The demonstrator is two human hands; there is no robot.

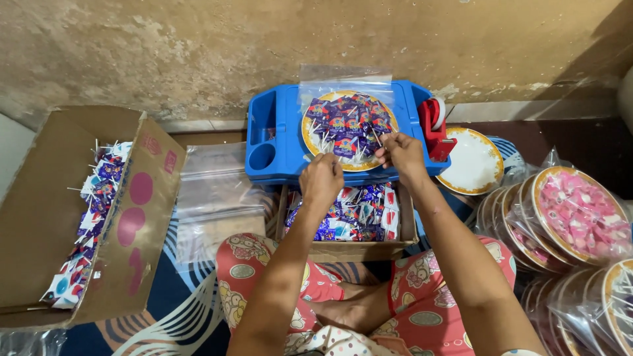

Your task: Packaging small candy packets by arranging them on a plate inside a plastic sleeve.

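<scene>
Both hands, left hand [321,179] and right hand [401,153], pinch shut on the clear crinkly plastic bag [345,82]. Inside, beyond the fingertips, a round gold-rimmed plate [308,135] holds glossy purple lollipops [346,122]

A blue plastic tray [283,158] serves as the worktop, carrying a gold-rimmed plate [310,142] of wrapped lollipops inside a clear bag [343,76]; a red tape dispenser [435,128] sits at its right edge.
</scene>
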